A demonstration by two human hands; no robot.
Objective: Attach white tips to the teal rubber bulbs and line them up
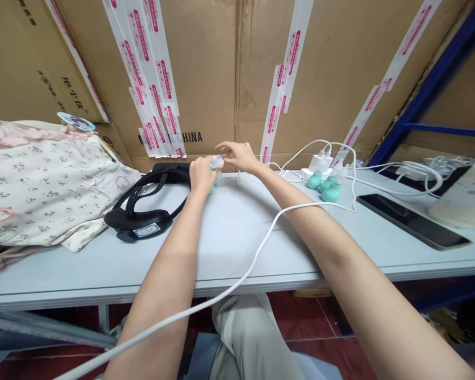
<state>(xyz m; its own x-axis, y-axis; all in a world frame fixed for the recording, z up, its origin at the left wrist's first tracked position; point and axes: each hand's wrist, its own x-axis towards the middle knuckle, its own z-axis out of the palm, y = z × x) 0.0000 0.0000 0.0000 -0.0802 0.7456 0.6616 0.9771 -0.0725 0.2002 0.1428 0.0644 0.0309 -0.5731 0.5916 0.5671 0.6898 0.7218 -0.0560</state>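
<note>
Near the back of the table, my left hand (pixel 201 174) is closed around a small teal squeeze bulb. A clear, teal-edged piece (pixel 217 162) shows at its thumb side, and most of the bulb is hidden by the fingers. My right hand (pixel 239 155) reaches in from the right, its bent fingers apart and close to that clear piece. Whether the fingertips touch it I cannot tell. Below the right hand, a small clear tip (pixel 238 178) stands on the table. Several teal bulbs (pixel 331 191) with clear nozzles stand to the right.
A black head strap (pixel 142 216) and a flowered cloth bag (pixel 43 184) lie on the left of the table (pixel 253 248). On the right are a white charger (pixel 319 162), a dark phone (pixel 411 219) and a cloudy container (pixel 467 195). A white cable (pixel 257 253) crosses both forearms. Cardboard (pixel 209 79) stands behind.
</note>
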